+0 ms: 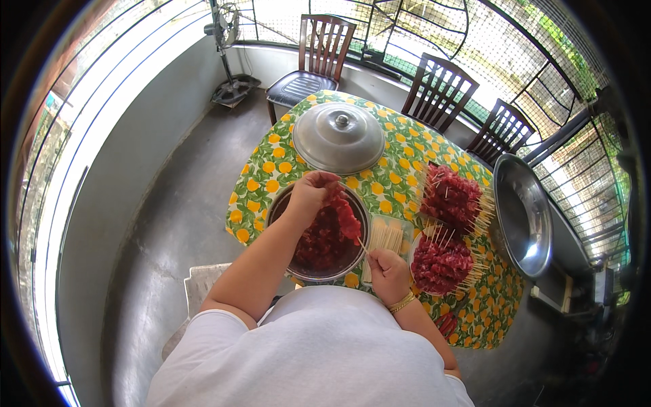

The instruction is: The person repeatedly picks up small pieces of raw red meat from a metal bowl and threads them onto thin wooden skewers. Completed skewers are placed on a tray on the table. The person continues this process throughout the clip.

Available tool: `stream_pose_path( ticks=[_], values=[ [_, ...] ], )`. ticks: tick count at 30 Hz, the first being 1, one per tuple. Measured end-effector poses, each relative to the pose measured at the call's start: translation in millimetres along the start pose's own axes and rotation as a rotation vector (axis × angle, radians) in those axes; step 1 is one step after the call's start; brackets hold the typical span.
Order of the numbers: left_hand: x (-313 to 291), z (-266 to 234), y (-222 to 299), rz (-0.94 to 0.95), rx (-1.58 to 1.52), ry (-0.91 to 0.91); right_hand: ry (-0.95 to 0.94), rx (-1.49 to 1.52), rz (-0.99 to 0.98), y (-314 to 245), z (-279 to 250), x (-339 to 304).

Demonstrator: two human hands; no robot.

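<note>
Over a wide metal bowl of raw red meat pieces, my left hand is closed, its fingers pinching the upper end of a strip of raw meat. The strip is threaded on a thin wooden skewer that slants down to the right. My right hand, with a gold bracelet at the wrist, grips the skewer's lower end. Beside that hand lies a bundle of bare skewers in a clear container. Farther right are two heaps of skewered meat, a far one and a near one.
A domed metal lid sits behind the bowl on the lemon-patterned tablecloth. At the right edge a large metal basin leans tilted. Red items lie at the near right. Chairs line the far side; a fan stands far left.
</note>
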State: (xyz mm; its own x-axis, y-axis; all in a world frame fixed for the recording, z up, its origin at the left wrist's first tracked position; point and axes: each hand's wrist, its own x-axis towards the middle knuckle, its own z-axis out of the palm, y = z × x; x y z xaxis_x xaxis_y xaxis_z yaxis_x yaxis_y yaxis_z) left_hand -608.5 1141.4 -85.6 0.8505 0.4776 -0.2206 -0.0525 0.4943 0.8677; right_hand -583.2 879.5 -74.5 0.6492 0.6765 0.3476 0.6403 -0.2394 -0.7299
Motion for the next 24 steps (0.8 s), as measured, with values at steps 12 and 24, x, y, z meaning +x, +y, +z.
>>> stream_pose_path(
  ticks=[12, 24],
  values=[
    [-15, 20, 7, 0.039, -0.372, 0.048, -0.043, 0.166, 0.258, -1, 6, -4],
    [-12, 11, 15, -0.087, -0.306, -0.073, 0.020, 0.062, 0.153, 0, 5, -5]
  ],
)
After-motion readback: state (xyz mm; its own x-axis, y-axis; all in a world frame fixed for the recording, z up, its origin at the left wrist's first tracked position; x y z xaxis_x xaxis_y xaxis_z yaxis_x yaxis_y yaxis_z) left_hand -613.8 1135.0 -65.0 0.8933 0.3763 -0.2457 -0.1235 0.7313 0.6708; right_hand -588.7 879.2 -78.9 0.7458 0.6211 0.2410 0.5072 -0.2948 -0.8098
